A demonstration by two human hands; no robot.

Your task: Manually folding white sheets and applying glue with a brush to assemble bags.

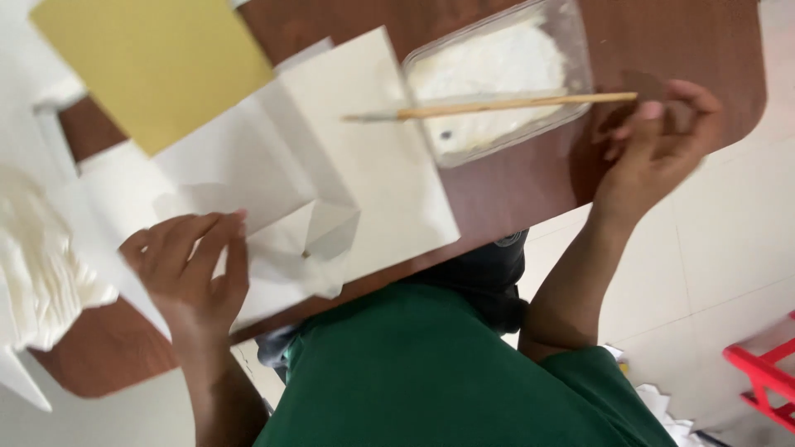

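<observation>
A thin wooden brush [497, 106] lies across the rim of a clear plastic tub [580, 50] of white paste, its tip reaching over a cream paper sheet [389, 165]. The right hand [654, 145] pinches the brush's far end, fingers curled around it. The left hand [195, 265] presses flat, fingers spread, on a folded white paper [273, 174] (its lower corner is turned up) on the brown wooden table [513, 190]. A yellow sheet [153, 62] lies further up, crumpled white paper [37, 265] at the left edge, a red stool [766, 372] on the floor.
</observation>
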